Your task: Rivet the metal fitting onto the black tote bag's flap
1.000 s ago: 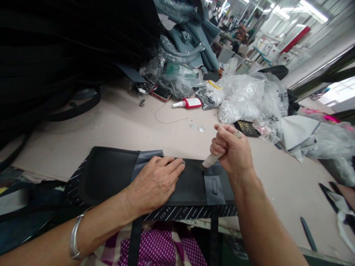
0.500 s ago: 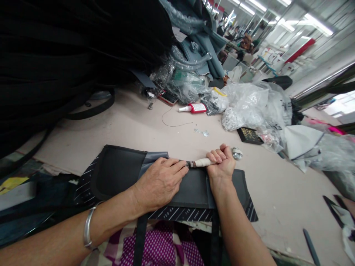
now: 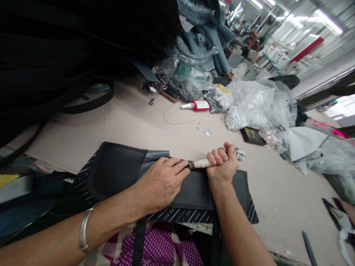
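**Tool held level at the panel's far edge**

The black bag panel (image 3: 191, 188) is pressed flat on the table (image 3: 133, 122) by the left hand (image 3: 159, 183), palm down. At the panel's far edge, a tape-wrapped tool (image 3: 201, 163) is clenched in the right hand (image 3: 223, 166).

Black and grey on beige
Black bag panel (image 3: 191, 188) with grey trim, white-striped lining; cream-wrapped tool handle (image 3: 202, 163); red glue bottle (image 3: 198, 105); magenta dotted cloth (image 3: 166, 251); beige table (image 3: 124, 122).

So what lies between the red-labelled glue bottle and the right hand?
Head view: bare table except small clear scraps, between glue bottle and right hand.
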`<state>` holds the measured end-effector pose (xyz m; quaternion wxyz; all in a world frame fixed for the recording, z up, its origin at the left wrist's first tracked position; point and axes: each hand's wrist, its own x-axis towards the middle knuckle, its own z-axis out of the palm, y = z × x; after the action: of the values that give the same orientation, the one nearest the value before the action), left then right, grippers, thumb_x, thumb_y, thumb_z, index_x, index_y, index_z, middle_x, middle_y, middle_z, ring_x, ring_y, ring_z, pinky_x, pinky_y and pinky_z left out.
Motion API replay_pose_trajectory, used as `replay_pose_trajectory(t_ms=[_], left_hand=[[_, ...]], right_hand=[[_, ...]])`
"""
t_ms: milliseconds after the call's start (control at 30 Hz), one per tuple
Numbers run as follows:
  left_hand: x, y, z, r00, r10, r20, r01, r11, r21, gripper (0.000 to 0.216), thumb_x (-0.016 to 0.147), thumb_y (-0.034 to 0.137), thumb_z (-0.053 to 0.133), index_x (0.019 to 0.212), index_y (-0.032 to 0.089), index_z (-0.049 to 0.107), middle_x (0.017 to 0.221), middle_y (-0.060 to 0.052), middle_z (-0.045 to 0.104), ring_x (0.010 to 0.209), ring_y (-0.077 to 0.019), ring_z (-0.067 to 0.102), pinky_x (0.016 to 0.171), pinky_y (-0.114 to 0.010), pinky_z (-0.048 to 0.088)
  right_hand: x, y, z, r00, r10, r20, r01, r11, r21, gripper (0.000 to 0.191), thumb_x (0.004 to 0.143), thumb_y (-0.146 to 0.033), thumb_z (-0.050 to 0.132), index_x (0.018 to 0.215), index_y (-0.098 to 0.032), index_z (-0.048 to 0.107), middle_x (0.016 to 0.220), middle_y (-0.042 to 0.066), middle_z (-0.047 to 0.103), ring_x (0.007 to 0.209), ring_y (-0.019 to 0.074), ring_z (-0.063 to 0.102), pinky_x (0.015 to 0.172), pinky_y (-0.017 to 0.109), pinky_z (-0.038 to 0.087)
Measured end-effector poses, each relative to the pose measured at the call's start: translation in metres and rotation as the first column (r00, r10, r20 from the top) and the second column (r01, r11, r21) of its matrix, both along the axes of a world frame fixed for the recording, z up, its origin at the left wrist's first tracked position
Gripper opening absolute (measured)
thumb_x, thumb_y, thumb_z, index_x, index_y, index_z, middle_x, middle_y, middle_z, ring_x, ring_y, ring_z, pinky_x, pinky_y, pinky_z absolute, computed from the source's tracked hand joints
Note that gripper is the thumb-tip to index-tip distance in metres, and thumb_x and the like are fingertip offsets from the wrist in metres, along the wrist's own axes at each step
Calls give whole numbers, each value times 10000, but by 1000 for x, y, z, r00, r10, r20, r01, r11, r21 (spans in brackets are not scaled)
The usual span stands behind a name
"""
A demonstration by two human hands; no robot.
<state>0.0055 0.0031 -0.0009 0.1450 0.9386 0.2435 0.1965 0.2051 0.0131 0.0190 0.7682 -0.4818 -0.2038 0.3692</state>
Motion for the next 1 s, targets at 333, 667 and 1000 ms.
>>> replay_pose_trajectory(t_ms=[333,667,1000], left_hand=[[-1,1,0,999,-10,-38,9,1000,-1,345,966,154,534,1296,177,631,1416,-61,633,1240,-265,580,986,-429,473],[0,1,-1,1000,3,1,-3,1000,-2,326,955,155,561,1270,166,645,1385,-69,647,1226,-246,580,960,-410,480],[0,0,-5,999,-6,35,7,999,-32,302,969,168,543,1259,132,620,1344,-105,663,1218,-263,586,952,-411,488]], right_hand=[[-18,-8,22,989,65,130,-82,988,131,271,831,-447,736,791,-223,588,424,-149,277,323,45,202,320,182,240],[-27,-10,18,953,61,297,-106,985,137,244,910,-438,652,807,-226,591,456,-139,255,327,47,204,330,182,243],[-45,-18,15,705,209,678,-280,960,-5,255,946,-418,623,838,-194,680,538,-65,456,404,79,423,383,234,332]])
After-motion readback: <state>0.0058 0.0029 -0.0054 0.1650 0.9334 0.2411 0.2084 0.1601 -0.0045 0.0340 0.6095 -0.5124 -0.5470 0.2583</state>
